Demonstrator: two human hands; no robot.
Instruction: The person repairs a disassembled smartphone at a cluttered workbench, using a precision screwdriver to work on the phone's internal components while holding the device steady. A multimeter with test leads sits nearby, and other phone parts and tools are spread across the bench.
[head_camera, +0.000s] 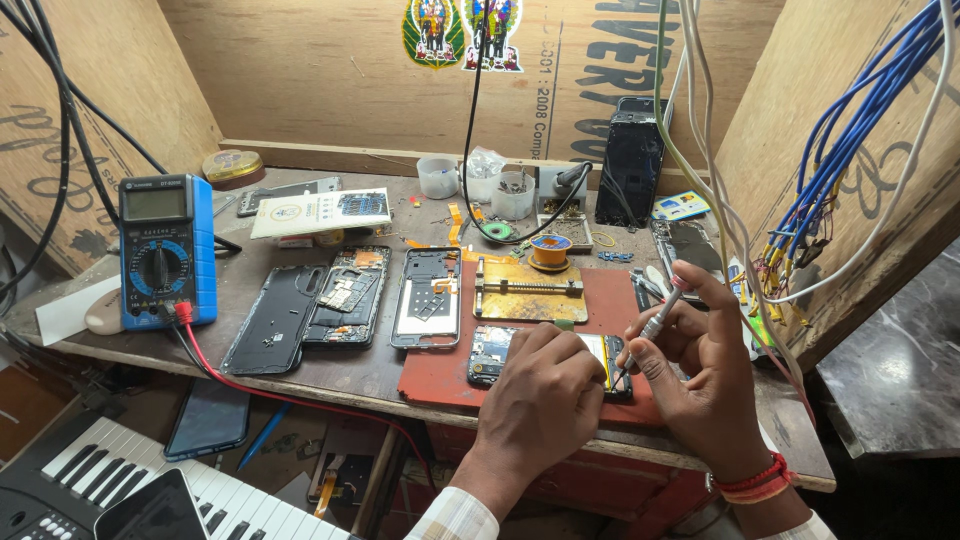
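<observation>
The opened phone (492, 356) lies on the red mat (440, 372), back already off; left hand (540, 395) presses it, right hand (700, 350) grips a screwdriver (655, 328) at its board.

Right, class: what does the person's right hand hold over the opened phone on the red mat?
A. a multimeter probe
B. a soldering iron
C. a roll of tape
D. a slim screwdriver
D: the right hand grips a slim screwdriver, tip down at the opened phone, which the left hand steadies on the red mat.

A blue multimeter (167, 251) with a red lead (290, 395), a rust-red mat (445, 372) at six o'clock, blue wires (860, 110) at two o'clock.
</observation>
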